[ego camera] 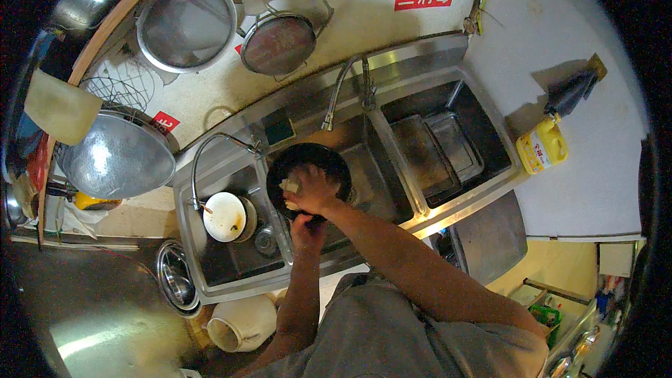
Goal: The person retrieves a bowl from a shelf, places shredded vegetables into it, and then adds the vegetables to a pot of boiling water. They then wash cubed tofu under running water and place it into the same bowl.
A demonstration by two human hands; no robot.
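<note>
A round black pan (281, 160), perhaps a wok, sits in the middle basin of a stainless-steel sink (388, 189). My left hand (307, 233) grips the pan at its near side; whether by rim or handle, I cannot tell. Inside the pan, my right hand (315, 189) presses down with a pale block (290, 187), which looks like a sponge, under its thumb side. Some of the fingers are blurred. Above the far rim hangs a hose spout (328, 122). In the left basin a soiled white bowl (224, 215) rests near a drinking glass (266, 240).
Dark trays (425, 152) lie in the right basin. A curved faucet (197, 168) arches over the left one. Sieves (187, 25) and a metal colander (118, 155) hang at left. A yellow jug (542, 146) stands right; a pale pot (244, 323) sits below the sink.
</note>
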